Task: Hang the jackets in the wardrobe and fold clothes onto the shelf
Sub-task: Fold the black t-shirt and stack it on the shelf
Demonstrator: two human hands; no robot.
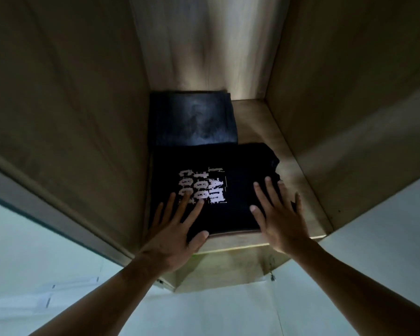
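Note:
A folded black T-shirt with a pale printed design [230,190] lies at the front of the wooden wardrobe shelf [298,180]. Behind it, against the back wall, lies a folded dark blue garment [194,117]. My left hand [177,229] rests flat on the T-shirt's front left part, fingers spread, fingertips touching the print. Flat on the T-shirt's front right part lies my right hand [279,214], fingers apart. Neither hand grips the cloth.
The shelf sits in a narrow compartment between a left side panel [70,117] and a right side panel [344,105]. A strip of bare shelf runs to the right of the clothes. White wardrobe fronts [374,238] flank the opening below.

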